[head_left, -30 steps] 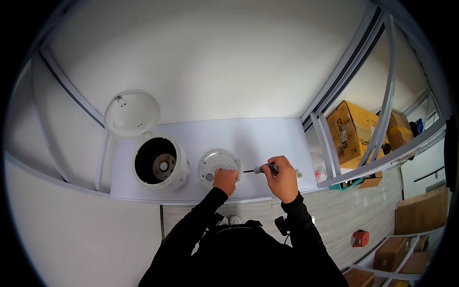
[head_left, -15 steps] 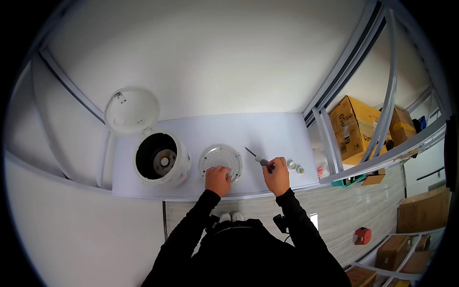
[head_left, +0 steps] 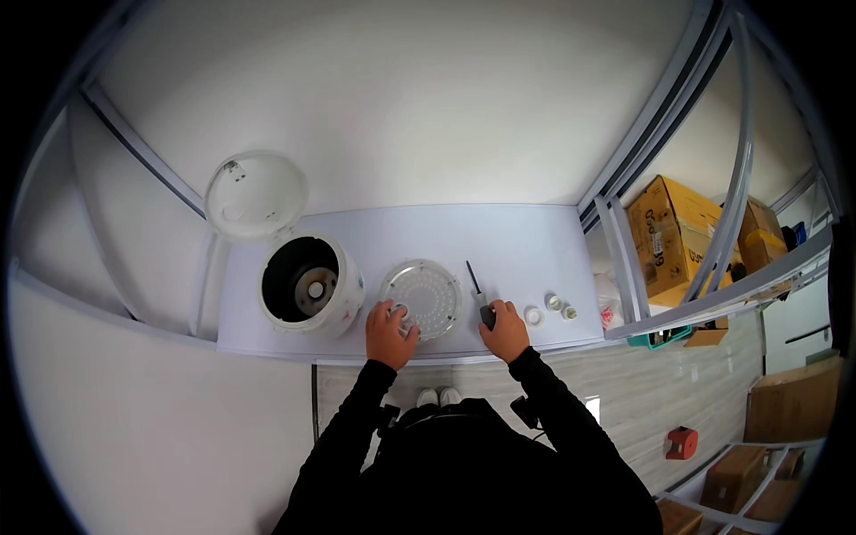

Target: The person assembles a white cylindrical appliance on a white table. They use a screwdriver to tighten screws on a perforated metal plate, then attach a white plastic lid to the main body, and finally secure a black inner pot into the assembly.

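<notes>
A round, whitish plate (head_left: 432,299) with many small holes lies on the white table. At its near left rim is my left hand (head_left: 389,337), fingers curled and thumb bent around a small pale piece whose kind I cannot make out. My right hand (head_left: 506,332) grips the dark grey handle of a screwdriver (head_left: 479,290), its thin shaft pointing away from me, right of the plate. Left of the plate stands a white rice cooker (head_left: 343,308) without an inner pot, its lid (head_left: 257,196) swung up and a round metal heating part (head_left: 314,290) showing inside.
A white ring (head_left: 533,316) and two small pale round parts (head_left: 554,302) sit right of my right hand. Cardboard boxes (head_left: 673,236) and a plastic bag (head_left: 609,299) are beyond the frame posts at the right. A red stool (head_left: 681,443) stands on the floor.
My left hand has shifted left to the plate's rim, its fingers more spread. My right hand has drawn left, the screwdriver now pointing more straight away. The white ring has come into sight.
</notes>
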A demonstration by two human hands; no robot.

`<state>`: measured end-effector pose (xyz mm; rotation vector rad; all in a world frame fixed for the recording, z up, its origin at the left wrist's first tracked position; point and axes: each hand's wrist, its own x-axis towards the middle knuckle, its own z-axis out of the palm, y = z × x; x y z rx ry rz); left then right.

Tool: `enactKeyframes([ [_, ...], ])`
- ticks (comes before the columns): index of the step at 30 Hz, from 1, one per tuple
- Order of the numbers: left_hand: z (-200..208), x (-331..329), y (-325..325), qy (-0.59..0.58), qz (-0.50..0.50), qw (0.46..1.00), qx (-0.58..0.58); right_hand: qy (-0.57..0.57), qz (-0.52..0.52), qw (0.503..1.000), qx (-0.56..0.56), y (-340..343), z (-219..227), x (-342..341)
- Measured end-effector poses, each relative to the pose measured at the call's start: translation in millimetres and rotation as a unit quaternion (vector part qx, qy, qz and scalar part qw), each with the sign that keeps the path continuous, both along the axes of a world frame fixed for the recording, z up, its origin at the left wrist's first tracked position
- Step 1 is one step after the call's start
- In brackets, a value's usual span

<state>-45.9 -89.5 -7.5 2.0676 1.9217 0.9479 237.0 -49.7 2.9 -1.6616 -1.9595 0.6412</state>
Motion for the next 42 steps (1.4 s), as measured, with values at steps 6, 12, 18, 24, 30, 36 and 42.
enactKeyframes([
  [6,-1,-5,-11,-0.008,0.018,0.997,-0.068,-0.024,0.015,1.000,0.001,2,-4,-2],
  [12,-5,-8,-14,-0.035,0.011,0.993,-0.111,-0.072,0.011,0.997,-0.014,4,-2,-9],
  [18,2,-7,-13,-0.023,0.011,0.989,-0.147,-0.057,0.033,0.998,0.015,11,-11,-15],
  [24,-5,-8,-15,-0.003,0.023,0.988,-0.153,-0.073,0.024,0.997,0.002,21,-14,-14],
  [30,-1,-9,-13,-0.021,0.012,0.987,-0.156,-0.035,0.002,0.999,0.006,22,-30,-1],
  [36,-3,-12,-10,-0.058,0.019,0.991,-0.116,0.111,-0.011,0.994,-0.002,31,-51,1],
  [42,0,-15,-9,0.001,0.024,0.989,-0.146,0.163,-0.022,0.983,-0.083,37,-24,-22],
])
